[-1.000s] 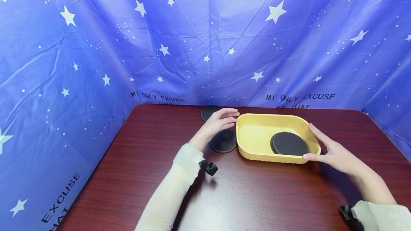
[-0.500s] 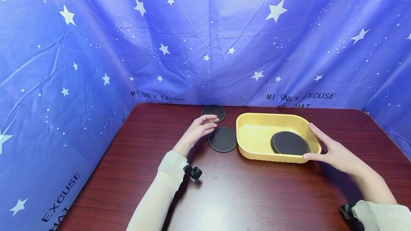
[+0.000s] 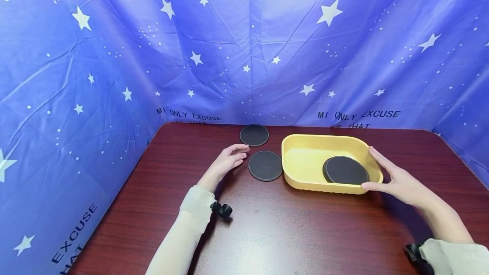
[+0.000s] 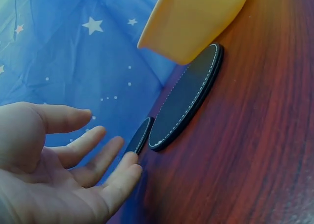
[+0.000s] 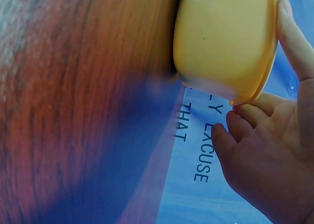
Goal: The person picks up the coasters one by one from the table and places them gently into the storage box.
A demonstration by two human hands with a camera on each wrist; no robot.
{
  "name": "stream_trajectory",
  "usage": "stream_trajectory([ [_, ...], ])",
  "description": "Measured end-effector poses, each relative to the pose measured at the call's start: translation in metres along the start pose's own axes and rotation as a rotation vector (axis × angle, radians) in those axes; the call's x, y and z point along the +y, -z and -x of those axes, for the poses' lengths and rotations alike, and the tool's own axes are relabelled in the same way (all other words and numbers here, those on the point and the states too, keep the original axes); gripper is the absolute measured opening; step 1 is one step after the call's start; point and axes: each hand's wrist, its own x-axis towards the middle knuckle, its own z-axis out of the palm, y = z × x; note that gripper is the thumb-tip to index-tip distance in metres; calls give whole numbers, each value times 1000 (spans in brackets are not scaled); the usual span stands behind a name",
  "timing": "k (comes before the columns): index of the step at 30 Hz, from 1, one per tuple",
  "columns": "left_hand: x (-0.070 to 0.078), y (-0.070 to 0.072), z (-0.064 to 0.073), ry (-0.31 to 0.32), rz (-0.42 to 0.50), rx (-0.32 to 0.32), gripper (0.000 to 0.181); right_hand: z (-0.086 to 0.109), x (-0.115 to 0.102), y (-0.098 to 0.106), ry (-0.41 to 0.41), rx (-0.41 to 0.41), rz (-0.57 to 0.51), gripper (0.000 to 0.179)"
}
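Note:
My left hand [image 3: 225, 162] hovers just left of two round black coasters, holding nothing, its fingers loosely spread with the palm showing in the left wrist view. The nearer coaster [image 3: 265, 166] has pale stitching round its edge and lies flat right beside the yellow plastic bin [image 3: 305, 186]. Behind it, the farther coaster [image 3: 254, 135] lies near the table's back edge, close to my left fingertips. Inside the bin, toward the right end, rests another black coaster [image 3: 347, 169]. My right hand [image 3: 401, 185] grips the bin's right end, thumb at the near rim and fingers at the far side.
The dark red wood-grain table [image 3: 298, 232] ends at a blue star-printed curtain [image 3: 229, 46], which stands behind it and along both sides. A black wrist strap piece [image 3: 222, 210] juts out from my left cuff.
My left hand has drawn back leftward from the bin's left end, past the coasters, uncovering both. My right hand and the bin have stayed in place.

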Motion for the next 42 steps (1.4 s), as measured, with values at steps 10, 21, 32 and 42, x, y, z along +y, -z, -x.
stream_trajectory([
  [10,-7,-8,-1,13,33,-36,42,0,1,0,0,0,-9,105],
  [21,-2,-15,-1,30,133,15,44,0,-1,0,1,-6,-22,104],
  [32,-5,-20,-6,11,128,44,49,0,0,-1,20,4,-26,104],
  [42,-6,-21,-6,66,83,57,44,0,1,-1,27,9,-13,104],
])
